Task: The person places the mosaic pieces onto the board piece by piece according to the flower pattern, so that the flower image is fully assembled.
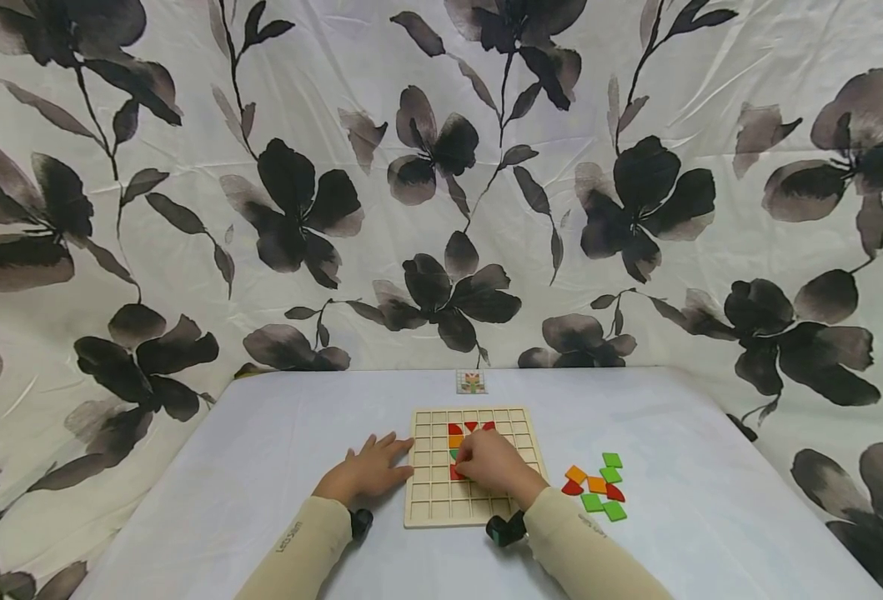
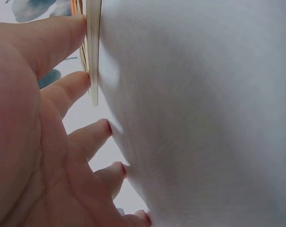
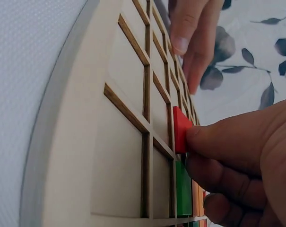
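Observation:
A wooden grid board [image 1: 428,510] lies on the table, with several coloured pieces in its middle cells. My right hand [image 1: 495,463] is over the board and pinches a red piece [image 3: 182,130] at one of the cells. In the right wrist view the thumb lies against this piece, just beside a green piece [image 3: 183,189] in the grid. My left hand [image 1: 366,471] has its fingers spread at the board's left side. Its thumb and one finger touch the board's edge [image 2: 93,56], while the other fingertips rest on the table.
Right of the board lies a loose group of green [image 1: 611,460], orange [image 1: 576,474] and red [image 1: 615,492] pieces. A small pattern card [image 1: 472,382] sits behind the board. A floral cloth [image 1: 441,208] hangs along the back of the white table [image 1: 276,433].

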Demonstrator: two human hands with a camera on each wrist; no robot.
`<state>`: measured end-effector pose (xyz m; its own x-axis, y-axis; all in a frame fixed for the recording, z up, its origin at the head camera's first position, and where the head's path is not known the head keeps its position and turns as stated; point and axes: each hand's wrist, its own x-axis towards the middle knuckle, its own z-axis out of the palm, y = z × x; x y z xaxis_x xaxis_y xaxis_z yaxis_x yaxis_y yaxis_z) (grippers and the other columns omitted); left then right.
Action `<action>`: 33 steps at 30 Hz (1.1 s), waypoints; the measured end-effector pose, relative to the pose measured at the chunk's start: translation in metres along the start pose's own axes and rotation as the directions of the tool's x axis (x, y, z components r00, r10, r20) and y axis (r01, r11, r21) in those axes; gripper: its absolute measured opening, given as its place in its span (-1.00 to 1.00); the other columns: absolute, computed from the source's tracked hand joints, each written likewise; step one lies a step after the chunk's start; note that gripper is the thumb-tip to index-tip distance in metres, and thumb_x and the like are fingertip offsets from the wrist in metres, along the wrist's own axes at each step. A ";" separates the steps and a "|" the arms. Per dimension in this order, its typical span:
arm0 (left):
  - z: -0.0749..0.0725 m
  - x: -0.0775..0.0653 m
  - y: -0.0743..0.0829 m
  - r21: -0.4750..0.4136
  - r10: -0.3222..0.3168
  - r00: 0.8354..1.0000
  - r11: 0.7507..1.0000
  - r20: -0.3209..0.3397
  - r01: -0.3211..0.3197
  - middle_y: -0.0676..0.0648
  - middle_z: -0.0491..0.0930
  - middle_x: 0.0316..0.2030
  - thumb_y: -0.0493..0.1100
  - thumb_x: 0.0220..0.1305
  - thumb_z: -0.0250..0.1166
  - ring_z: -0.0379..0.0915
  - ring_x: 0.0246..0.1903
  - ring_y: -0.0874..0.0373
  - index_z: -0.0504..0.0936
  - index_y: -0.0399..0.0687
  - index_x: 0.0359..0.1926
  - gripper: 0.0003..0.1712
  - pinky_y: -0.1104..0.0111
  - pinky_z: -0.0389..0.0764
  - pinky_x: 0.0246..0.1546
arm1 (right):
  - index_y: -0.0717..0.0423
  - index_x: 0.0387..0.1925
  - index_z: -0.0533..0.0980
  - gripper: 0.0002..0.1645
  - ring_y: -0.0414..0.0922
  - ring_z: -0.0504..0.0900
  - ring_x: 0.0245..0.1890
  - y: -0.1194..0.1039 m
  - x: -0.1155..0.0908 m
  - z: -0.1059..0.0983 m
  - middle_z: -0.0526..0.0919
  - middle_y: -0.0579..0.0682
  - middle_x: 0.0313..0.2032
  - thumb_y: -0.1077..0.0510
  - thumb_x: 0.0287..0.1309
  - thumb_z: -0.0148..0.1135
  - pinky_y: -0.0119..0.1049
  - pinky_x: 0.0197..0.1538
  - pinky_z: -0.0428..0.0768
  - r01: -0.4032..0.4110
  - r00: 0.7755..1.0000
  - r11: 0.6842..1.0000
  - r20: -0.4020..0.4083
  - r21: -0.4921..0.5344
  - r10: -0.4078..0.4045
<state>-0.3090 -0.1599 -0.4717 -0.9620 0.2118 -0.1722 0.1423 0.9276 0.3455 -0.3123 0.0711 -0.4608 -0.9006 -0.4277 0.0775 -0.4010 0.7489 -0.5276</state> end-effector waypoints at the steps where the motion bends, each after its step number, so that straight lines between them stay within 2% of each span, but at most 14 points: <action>1: 0.000 0.000 0.000 0.001 0.001 1.000 1.000 0.001 -0.001 -0.20 0.17 0.45 0.20 0.32 0.16 -0.08 0.44 -0.39 0.31 0.14 0.41 -0.31 -0.44 -0.07 0.28 | -0.03 -0.57 0.65 -0.85 -0.24 0.43 -0.55 0.000 0.000 0.001 0.59 -0.22 -0.56 0.17 0.09 0.33 -0.40 -0.46 0.42 -0.002 1.000 1.000 -0.002 -0.012 0.002; 8: -0.003 -0.001 0.004 0.002 0.005 1.000 1.000 0.007 -0.005 -0.20 0.17 0.45 0.19 0.33 0.15 -0.09 0.44 -0.39 0.31 0.13 0.41 -0.32 -0.43 -0.06 0.28 | -0.06 -0.60 0.65 -0.82 -0.28 0.42 -0.60 -0.001 -0.002 0.002 0.59 -0.26 -0.61 0.14 0.09 0.35 -0.42 -0.50 0.42 0.013 0.999 0.996 -0.033 -0.091 -0.017; 16: -0.003 -0.003 0.006 -0.007 0.001 1.000 1.000 0.016 -0.001 -0.21 0.16 0.45 0.17 0.34 0.15 -0.10 0.45 -0.39 0.30 0.12 0.42 -0.32 -0.42 -0.08 0.29 | -0.08 -0.47 0.70 -0.88 -0.31 0.52 -0.43 0.008 -0.006 -0.005 0.69 -0.25 -0.45 0.06 0.15 0.34 -0.37 -0.31 0.53 0.026 0.999 0.992 -0.025 -0.124 -0.029; 25: -0.004 0.002 0.005 0.006 -0.012 0.999 1.000 0.032 0.012 -0.22 0.14 0.46 0.18 0.36 0.12 -0.12 0.45 -0.39 0.28 0.16 0.43 -0.33 -0.42 -0.07 0.29 | -0.03 -0.41 0.69 -0.92 -0.23 0.51 -0.41 0.032 -0.018 -0.040 0.67 -0.19 -0.42 0.10 0.17 0.33 -0.24 -0.20 0.57 -0.074 0.997 0.987 -0.028 -0.143 0.070; 33: -0.004 0.000 0.006 -0.028 -0.024 0.999 0.999 0.032 0.025 -0.21 0.13 0.47 0.15 0.35 0.15 -0.15 0.45 -0.40 0.29 0.13 0.42 -0.33 -0.44 -0.12 0.29 | 0.00 -0.40 0.69 -0.95 -0.19 0.51 -0.36 0.061 -0.032 -0.071 0.68 -0.16 -0.39 0.14 0.14 0.34 -0.18 -0.10 0.59 -0.186 0.982 0.970 -0.025 -0.156 0.185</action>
<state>-0.3090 -0.1558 -0.4663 -0.9573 0.1990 -0.2097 0.1116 0.9236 0.3668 -0.3200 0.1662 -0.4355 -0.9632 -0.2689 0.0002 -0.2472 0.8851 -0.3944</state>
